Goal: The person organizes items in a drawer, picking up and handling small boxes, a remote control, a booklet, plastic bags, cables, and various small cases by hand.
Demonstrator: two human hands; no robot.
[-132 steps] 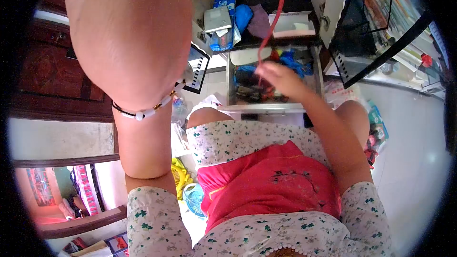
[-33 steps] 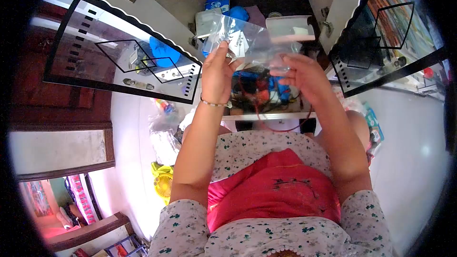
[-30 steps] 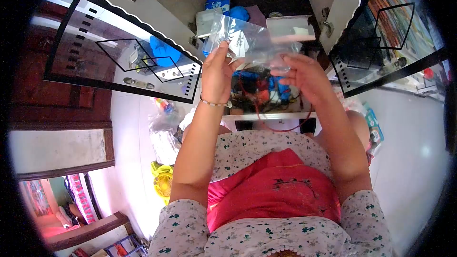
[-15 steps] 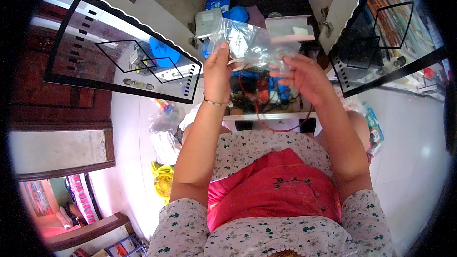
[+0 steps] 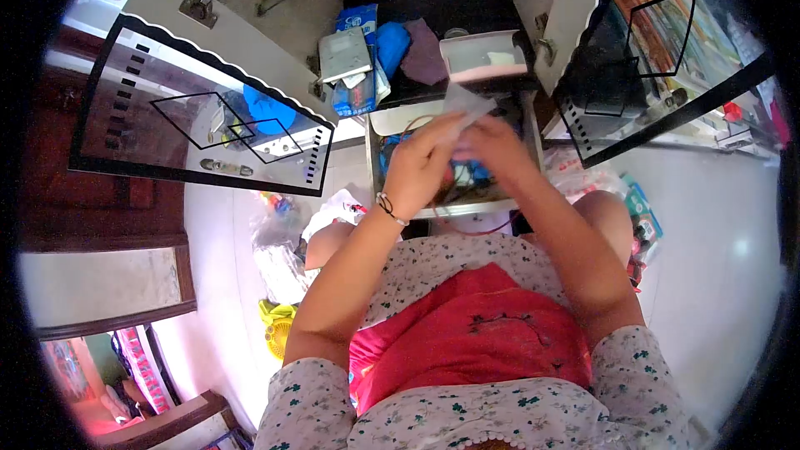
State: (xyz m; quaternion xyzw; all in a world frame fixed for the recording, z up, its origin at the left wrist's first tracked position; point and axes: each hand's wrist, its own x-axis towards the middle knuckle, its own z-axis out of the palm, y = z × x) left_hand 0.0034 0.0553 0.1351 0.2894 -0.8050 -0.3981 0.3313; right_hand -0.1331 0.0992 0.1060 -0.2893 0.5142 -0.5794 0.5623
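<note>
Clear bag: upper centre of the frame, above the drawer; thin see-through film, crumpled, one pale corner poking up between the hands.
Left hand: just left of centre, fingers bent inward, pinching the film; a beaded bracelet circles the wrist.
Right hand: just right of centre, close against the bag; too blurred to tell whether its fingers pinch or spread.
Drawer: pulled out at centre, pale-rimmed; the hands block its middle, so only a white rounded tray and a jumble with blue pieces show.
Red cord: thin and flexible, looping below the drawer's front edge.
Shelf: upper centre, dark-surfaced; on it a flat grey box over blue packets, a rounded blue bundle, a limp purple cloth and a white open container.
Doors: the left door and right door stand open, glassy, black-bordered, with wavy edges and diamond outlines.
Floor: lower left of centre, wrinkled plastic bags and a yellow fan.
Lap: smooth red cloth over leaf-print clothing.
</note>
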